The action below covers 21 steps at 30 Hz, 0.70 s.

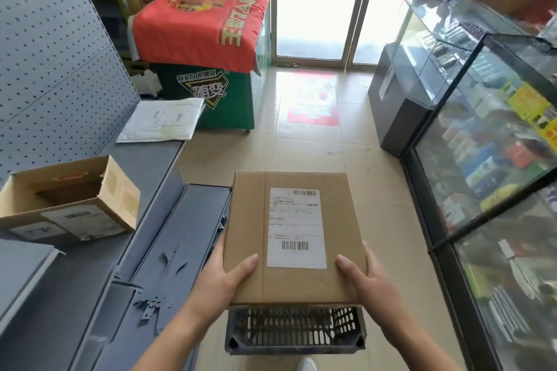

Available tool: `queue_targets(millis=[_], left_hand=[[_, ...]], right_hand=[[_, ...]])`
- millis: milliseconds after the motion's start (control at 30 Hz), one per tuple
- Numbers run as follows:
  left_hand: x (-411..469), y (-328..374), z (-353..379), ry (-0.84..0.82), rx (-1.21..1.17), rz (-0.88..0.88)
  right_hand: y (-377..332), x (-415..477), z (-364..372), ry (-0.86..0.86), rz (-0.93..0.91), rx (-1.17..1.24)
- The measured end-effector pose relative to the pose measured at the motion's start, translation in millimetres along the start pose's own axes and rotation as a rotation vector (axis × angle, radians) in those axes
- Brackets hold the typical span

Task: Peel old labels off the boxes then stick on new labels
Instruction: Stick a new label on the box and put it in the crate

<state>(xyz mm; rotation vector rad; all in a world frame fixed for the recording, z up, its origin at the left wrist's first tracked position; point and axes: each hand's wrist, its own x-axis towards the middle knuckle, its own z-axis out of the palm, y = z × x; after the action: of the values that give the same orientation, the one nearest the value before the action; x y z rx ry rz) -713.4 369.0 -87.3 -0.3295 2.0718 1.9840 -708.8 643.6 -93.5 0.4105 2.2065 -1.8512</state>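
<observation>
**Hands clamp a labelled cardboard box [250,220] above a crate [294,331]**

Nearest the camera, two bare forearms reach forward. The left hand [224,275] grips the box's near left corner and the right hand [369,277] its near right corner. Each thumb lies flat on the top face, and the fingers are hidden beneath, so both hands are clamped on the box. The box is held level over a dark slotted plastic crate standing on the tiled floor. Its near edge covers the crate's far rim.

A white shipping label [297,227] lies flat on the box top, right of centre, between the two thumbs — barcodes at its top and bottom, print too small to read.

On the left, a grey metal shelf [150,159] carries an open carton [69,199] with labels on its side. Further back on the shelf lies a white padded mailer [161,120]. Beyond the mailer stands a green cabinet [223,99] draped with a red cloth [205,15]. A glass display case [488,144] full of goods runs along the right — well apart from the box. A glass door [313,9] is straight ahead.
</observation>
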Motion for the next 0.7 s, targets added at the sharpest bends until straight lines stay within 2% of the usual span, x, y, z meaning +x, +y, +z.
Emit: queue_targets(millis=[267,700], left_hand=[[54,-27,19,0.04,0.058,-0.057],[155,-105,20,-0.005,0.219,-0.19]], right_hand=[[26,73,-15,-0.085,0.051,-0.064],[87,175,2,-0.12,0.234,-0.166]])
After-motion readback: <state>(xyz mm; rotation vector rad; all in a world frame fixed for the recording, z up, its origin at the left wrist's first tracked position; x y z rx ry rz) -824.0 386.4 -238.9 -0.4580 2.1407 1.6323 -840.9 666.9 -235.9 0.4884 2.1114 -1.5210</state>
